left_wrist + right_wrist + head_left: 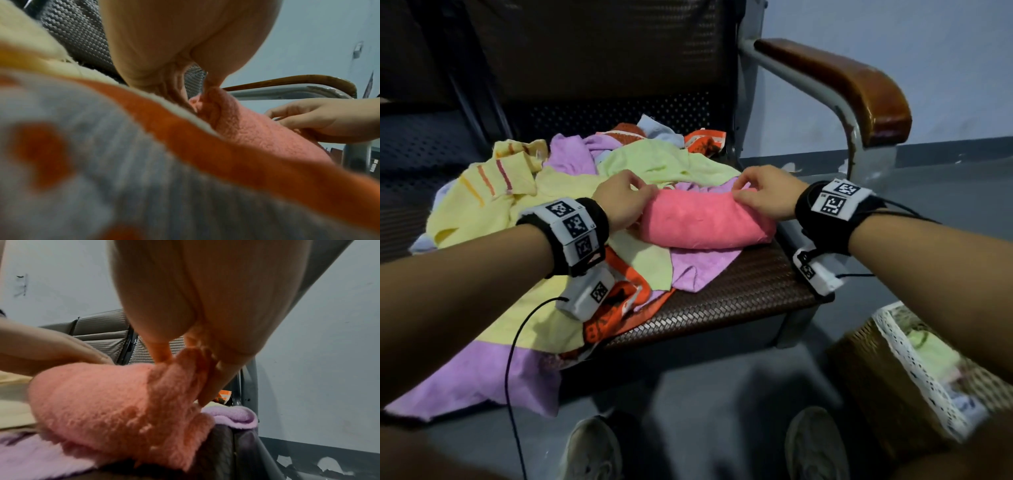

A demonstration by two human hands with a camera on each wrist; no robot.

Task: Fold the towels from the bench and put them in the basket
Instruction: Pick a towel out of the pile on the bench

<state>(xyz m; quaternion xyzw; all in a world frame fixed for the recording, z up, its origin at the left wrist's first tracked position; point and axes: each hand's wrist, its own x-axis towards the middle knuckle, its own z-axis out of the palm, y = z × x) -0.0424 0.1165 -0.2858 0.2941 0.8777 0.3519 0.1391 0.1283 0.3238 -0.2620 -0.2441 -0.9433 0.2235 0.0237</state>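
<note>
Both hands, left hand (pixel 621 200) and right hand (pixel 767 195), pinch the half-folded pink towel (pixel 705 219); the basket (pixel 893 346) at four o'clock holds a few, a heap (pixel 517 192) at ten o'clock remains.

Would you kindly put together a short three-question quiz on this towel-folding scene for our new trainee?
1. True or false: both hands pinch the pink towel.
2. Multiple choice: the basket stands A) on the bench seat, B) on the floor near the right arm, C) behind the backrest.
3. Fill in: directly under the pink towel lies a ____ towel.

Key
1. True: the left hand pinches one end and the right hand the other.
2. B.
3. Purple: the purple towel lies on the bench seat.
</note>
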